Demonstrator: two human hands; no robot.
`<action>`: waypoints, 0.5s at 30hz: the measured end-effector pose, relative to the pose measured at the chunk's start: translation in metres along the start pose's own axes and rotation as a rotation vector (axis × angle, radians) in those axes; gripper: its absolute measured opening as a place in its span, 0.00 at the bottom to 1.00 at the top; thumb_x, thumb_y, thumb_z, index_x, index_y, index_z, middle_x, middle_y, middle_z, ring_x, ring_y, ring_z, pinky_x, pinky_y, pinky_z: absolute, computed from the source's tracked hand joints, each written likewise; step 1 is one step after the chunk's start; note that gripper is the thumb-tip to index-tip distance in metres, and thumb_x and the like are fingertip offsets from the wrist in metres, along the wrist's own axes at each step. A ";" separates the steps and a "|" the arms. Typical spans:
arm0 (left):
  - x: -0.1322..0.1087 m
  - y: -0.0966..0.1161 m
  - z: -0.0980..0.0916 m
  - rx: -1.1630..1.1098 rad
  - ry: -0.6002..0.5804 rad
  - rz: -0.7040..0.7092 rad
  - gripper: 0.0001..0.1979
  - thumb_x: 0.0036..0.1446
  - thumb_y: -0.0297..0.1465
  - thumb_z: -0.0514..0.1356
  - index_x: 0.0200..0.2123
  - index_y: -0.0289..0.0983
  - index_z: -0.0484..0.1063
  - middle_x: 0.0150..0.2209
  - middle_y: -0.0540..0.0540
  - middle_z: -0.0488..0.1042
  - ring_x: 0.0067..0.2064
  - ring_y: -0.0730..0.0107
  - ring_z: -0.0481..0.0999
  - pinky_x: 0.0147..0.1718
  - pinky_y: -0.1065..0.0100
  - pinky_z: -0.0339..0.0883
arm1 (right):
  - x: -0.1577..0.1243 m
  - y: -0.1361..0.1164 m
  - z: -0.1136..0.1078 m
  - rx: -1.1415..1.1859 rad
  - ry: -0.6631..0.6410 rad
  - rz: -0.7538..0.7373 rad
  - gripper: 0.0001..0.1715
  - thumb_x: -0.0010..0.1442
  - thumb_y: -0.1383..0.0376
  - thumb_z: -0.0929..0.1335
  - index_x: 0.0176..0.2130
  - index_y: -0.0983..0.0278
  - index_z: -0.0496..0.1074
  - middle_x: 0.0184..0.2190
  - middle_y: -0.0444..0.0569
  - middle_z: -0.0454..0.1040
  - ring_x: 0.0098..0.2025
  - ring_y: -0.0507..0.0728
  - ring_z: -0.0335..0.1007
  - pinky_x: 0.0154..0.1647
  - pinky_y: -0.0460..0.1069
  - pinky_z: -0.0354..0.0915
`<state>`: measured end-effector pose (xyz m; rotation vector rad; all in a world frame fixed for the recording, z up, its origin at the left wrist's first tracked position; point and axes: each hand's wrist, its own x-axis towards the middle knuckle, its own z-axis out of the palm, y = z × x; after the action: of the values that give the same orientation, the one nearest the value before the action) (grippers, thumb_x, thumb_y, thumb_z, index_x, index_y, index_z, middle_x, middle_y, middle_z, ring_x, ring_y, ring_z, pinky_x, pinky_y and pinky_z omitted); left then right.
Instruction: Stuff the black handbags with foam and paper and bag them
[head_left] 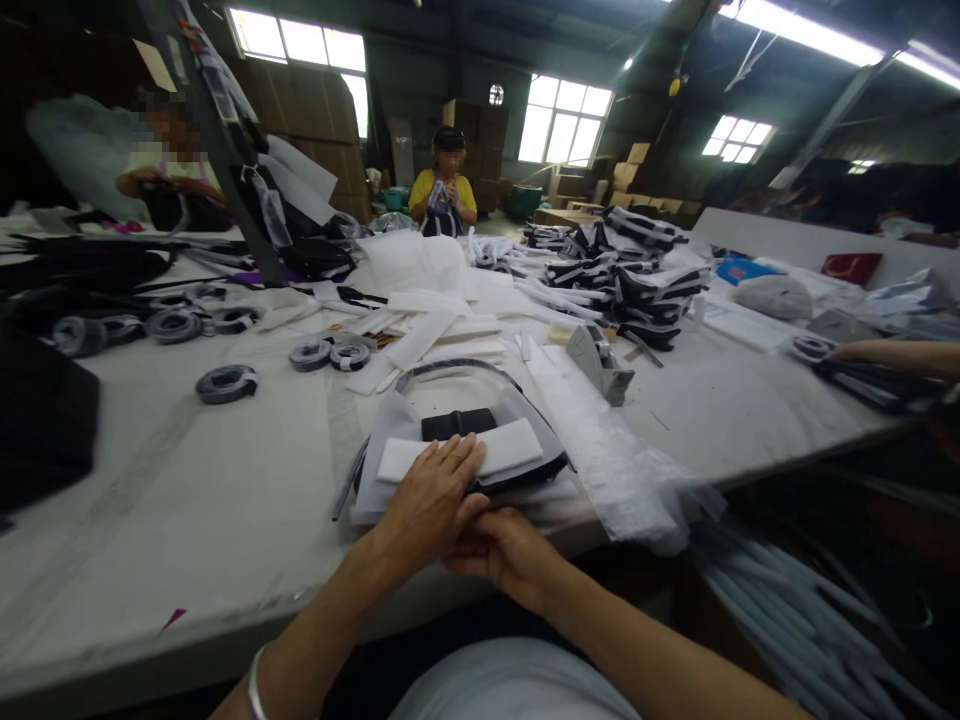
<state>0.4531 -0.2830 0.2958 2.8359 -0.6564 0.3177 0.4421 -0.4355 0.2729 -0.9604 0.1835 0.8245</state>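
Note:
A black bag (517, 485) with a grey looped handle (465, 366) lies near the table's front edge, a sheet of translucent white wrapping (390, 420) around it. On top rest a folded white pad (517, 447) and a small black piece (450, 425). My left hand (439, 490) lies flat across the white pad, fingers stretched out and pressed down. Just below it, at the bag's near edge, my right hand (510, 550) has its fingers curled together, close to the left thumb. What those fingers hold, if anything, is hidden.
Coiled grey straps (226, 384) lie to the left, beside a dark bag (45, 420). A tape dispenser (600, 362) and clear plastic film (600, 440) are at right. Black-and-white bag pieces (630, 270) are heaped behind. A co-worker's arm (892, 352) reaches in; two people work opposite.

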 end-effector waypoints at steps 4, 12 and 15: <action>-0.005 -0.005 0.005 -0.029 0.024 0.015 0.31 0.61 0.33 0.61 0.65 0.35 0.55 0.66 0.37 0.60 0.66 0.53 0.61 0.63 0.49 0.59 | -0.014 -0.010 -0.019 0.094 0.097 -0.023 0.20 0.46 0.60 0.77 0.36 0.70 0.77 0.34 0.55 0.81 0.36 0.60 0.79 0.42 0.55 0.73; -0.004 -0.001 0.009 -0.005 0.097 0.025 0.24 0.64 0.35 0.58 0.62 0.37 0.61 0.64 0.41 0.65 0.64 0.56 0.64 0.61 0.53 0.60 | -0.004 -0.002 -0.020 0.143 0.295 -0.109 0.24 0.39 0.58 0.81 0.31 0.68 0.74 0.31 0.54 0.81 0.34 0.61 0.79 0.39 0.54 0.74; -0.011 0.003 0.016 0.096 0.152 0.040 0.23 0.66 0.33 0.53 0.63 0.38 0.61 0.64 0.43 0.65 0.64 0.57 0.64 0.62 0.52 0.59 | 0.002 -0.002 -0.016 0.115 0.263 -0.092 0.24 0.38 0.59 0.81 0.31 0.70 0.74 0.31 0.54 0.81 0.33 0.61 0.79 0.36 0.53 0.74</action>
<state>0.4450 -0.2849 0.2778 2.8540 -0.6844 0.5805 0.4484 -0.4471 0.2639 -0.9591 0.4061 0.5949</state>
